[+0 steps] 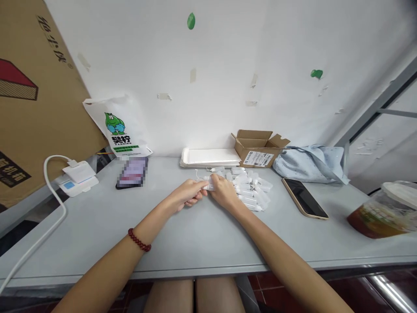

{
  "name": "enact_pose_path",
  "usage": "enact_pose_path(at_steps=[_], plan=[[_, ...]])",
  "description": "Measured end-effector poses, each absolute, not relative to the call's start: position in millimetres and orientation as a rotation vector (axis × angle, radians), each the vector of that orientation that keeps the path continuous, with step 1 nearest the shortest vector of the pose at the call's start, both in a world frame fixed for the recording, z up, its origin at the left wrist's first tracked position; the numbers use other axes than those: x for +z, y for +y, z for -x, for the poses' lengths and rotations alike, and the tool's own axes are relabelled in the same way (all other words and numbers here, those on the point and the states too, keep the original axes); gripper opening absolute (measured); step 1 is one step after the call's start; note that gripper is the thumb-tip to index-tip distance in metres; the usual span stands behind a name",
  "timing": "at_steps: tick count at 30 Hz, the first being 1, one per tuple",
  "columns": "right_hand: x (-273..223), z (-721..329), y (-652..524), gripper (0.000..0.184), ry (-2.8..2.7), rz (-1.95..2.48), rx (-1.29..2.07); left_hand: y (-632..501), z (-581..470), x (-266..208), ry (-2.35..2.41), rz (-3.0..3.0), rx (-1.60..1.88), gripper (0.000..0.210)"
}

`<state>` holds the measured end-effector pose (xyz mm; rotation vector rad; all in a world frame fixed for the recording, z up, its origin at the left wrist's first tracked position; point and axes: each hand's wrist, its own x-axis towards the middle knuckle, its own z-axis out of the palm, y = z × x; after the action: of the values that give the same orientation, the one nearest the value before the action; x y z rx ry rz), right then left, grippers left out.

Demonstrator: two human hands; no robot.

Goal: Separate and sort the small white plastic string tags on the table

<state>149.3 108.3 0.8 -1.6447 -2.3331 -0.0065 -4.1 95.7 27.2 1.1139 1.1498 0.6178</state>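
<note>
Head view: between our two hands, just above the table (195,243) and near its middle, we see a small bottle (210,186), whitish and translucent, with much of its body hidden by the fingers. Its surface looks frosted and pale, but the finer details are too small for us to tell. The left hand (190,194) has a narrow grip on its left end, thumb laid along the top, and the right hand (223,190) closes its grip around the other end. A thin white loop (197,174) curves up just behind the fingertips. Just right of the hands lies a loose pile of similar bottles (249,190), slim and see-through with whitish ends, on their sides and pointing several ways. Behind them we find a flat white stack (211,155) and, at its right end, an open brown carton (257,150) with a printed label. Farther right are a pale blue cloth bag (309,164), a dark-screened phone (305,198) and a lidded cup (379,217) of reddish-brown drink. To the left we see another phone (132,172), its screen blurred, a white bag (119,126) with a green figure, and a white charger (78,177) with its cable (60,208).
</note>
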Motion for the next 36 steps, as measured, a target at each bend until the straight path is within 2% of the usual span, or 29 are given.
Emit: enact_pose_path(at_steps=[3, 9, 16, 20, 28, 36], plan=[[0.8, -150.1, 108.0, 0.023, -2.323, 1.658, 0.013, 94.8, 3.7, 26.4, 1.126, -1.15, 0.591, 0.034], [-2.5, -151.8, 112.3, 0.021, -2.231, 1.62, 0.077, 105.5, 14.9, 33.0, 0.951, -0.836, 0.568, 0.036], [-0.3, -162.0, 119.6, 0.025, -1.632, 1.445, 0.565, 108.9, 27.9, 46.6, 0.82, -0.631, 0.874, 0.006], [5.3, -164.6, 117.3, 0.029, -1.475, 1.319, 0.817, 105.1, 20.5, 39.8, 0.957, -0.806, 0.869, 0.014], [1.6, -159.9, 115.8, 0.026, -1.713, 1.328, 0.619, 93.4, -2.5, 20.9, 1.167, -1.73, 1.101, 0.033], [-4.2, -156.7, 115.1, 0.017, -2.001, 1.373, 0.435, 94.9, -3.5, 15.6, 1.27, -1.902, 0.961, 0.031]])
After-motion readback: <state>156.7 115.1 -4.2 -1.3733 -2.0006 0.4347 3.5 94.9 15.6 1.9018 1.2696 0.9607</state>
